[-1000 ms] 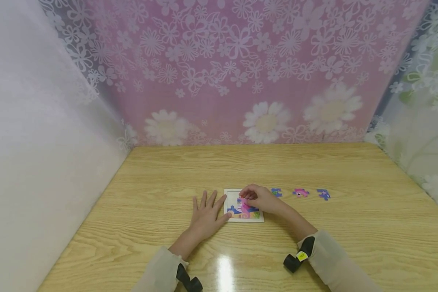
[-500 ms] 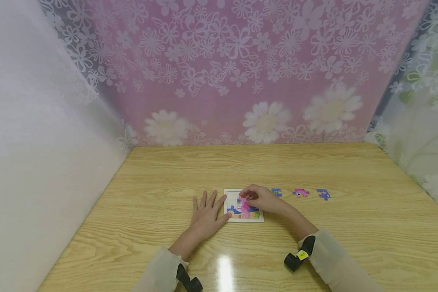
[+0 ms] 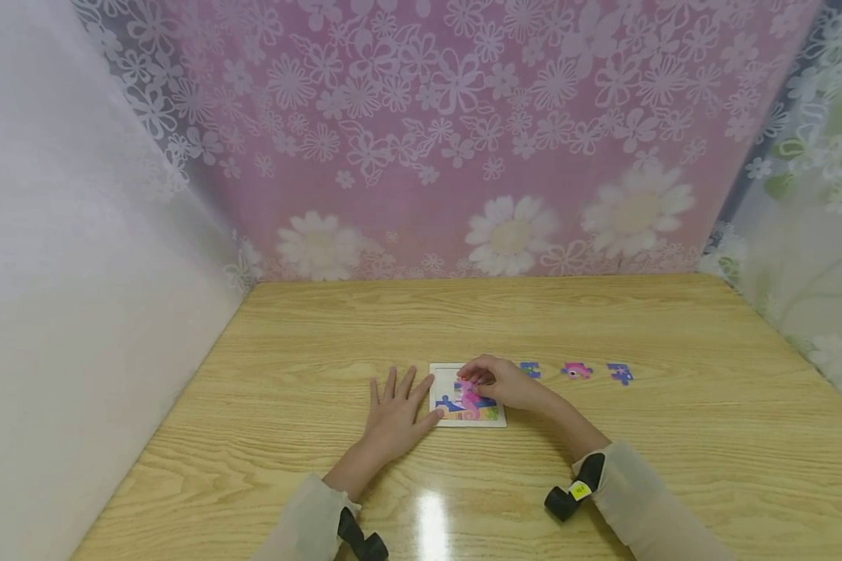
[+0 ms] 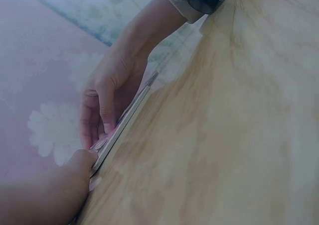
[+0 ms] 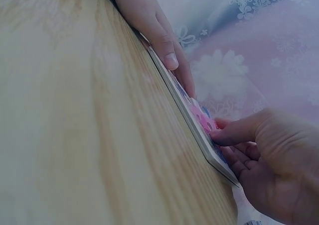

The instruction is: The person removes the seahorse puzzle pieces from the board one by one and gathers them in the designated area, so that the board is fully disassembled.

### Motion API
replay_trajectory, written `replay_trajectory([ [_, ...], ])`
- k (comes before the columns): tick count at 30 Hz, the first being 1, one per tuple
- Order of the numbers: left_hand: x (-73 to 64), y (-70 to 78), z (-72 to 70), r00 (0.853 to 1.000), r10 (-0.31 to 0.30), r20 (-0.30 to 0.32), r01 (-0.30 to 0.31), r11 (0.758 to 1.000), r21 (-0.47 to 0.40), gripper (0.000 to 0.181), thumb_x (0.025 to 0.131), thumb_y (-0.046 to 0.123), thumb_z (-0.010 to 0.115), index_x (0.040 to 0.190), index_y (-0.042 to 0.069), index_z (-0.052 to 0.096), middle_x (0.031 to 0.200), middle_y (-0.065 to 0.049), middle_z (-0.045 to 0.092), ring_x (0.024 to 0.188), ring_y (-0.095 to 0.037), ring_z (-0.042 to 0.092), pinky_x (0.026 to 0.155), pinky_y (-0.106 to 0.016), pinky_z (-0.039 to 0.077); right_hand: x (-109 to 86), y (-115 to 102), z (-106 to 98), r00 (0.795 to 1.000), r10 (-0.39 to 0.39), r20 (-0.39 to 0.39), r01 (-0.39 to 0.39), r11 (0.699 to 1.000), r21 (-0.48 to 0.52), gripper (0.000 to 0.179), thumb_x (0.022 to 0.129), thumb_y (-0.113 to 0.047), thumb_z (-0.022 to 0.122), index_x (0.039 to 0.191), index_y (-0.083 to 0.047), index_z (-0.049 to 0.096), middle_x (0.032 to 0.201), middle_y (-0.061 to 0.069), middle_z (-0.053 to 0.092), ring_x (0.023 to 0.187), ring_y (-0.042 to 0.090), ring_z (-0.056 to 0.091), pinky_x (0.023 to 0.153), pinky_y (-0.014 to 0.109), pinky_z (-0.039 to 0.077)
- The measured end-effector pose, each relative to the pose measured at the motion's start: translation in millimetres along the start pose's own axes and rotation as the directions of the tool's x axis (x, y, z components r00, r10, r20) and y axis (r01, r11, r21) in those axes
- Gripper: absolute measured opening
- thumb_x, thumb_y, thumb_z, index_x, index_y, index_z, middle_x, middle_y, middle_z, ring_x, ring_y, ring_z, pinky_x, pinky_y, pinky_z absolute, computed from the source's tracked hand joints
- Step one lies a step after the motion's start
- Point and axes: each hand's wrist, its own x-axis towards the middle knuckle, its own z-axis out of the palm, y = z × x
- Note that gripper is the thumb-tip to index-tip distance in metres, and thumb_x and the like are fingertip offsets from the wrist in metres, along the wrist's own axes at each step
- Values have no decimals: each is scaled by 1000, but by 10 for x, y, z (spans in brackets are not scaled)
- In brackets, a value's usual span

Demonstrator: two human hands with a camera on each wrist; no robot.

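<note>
A white-framed jigsaw board (image 3: 468,424) lies on the table, partly filled with blue, yellow and pink pieces; a bare patch shows at its upper left. Fingers spread, my left hand (image 3: 397,421) rests flat on the table, its thumb and index fingertip touching the board's left rim. Over the board's upper right, my right hand (image 3: 507,382) pinches a pink puzzle piece (image 5: 203,119) between thumb and fingers. In the right wrist view this piece sits slightly raised above the board. The right fingers cover part of the board in the head view.
Three loose pieces lie in a row right of the board: a blue-green piece (image 3: 530,369) close behind my right hand, a pink piece with an eye (image 3: 577,371), and a blue piece (image 3: 620,373). A flowered curtain (image 3: 421,156) hangs behind the wooden table (image 3: 309,327).
</note>
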Motion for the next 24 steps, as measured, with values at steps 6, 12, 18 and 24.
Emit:
replay_trajectory([
  [6, 3, -1, 9, 1000, -2, 2, 2, 1000, 9, 67, 91, 62, 32, 144, 22, 32, 148, -13, 22, 134, -41, 7, 100, -62, -2, 0, -11, -6, 1000, -6, -19, 6, 1000, 5, 27, 85, 7, 57, 111, 0, 60, 101, 6, 59, 91, 21, 55, 80, 31, 47],
  [12, 1, 6, 0, 1000, 2, 1, -2, 1000, 8, 67, 91, 61, 33, 144, 21, 33, 148, -13, 22, 134, -41, 7, 100, -62, -1, 5, -27, -13, 999, -14, -50, 15, 1000, 14, 24, 86, 2, 60, 109, -3, 61, 100, 4, 61, 91, 20, 56, 80, 31, 46],
  [18, -8, 16, -8, 1000, -2, 3, 2, 1000, 6, 67, 91, 61, 33, 144, 21, 33, 148, -13, 22, 134, -41, 6, 100, -62, -1, 13, -61, -25, 998, -18, -65, 21, 999, 42, 20, 87, -3, 61, 107, -4, 63, 98, 2, 62, 88, 19, 56, 79, 31, 46],
  [24, -3, 17, -3, 1000, -1, 3, 1, 1000, 2, 67, 91, 61, 33, 144, 21, 33, 148, -13, 22, 134, -41, 6, 100, -62, -2, 20, -44, -18, 999, 1, -38, 2, 997, 74, 21, 87, -3, 61, 108, -2, 61, 100, 6, 62, 88, 21, 57, 75, 30, 47],
])
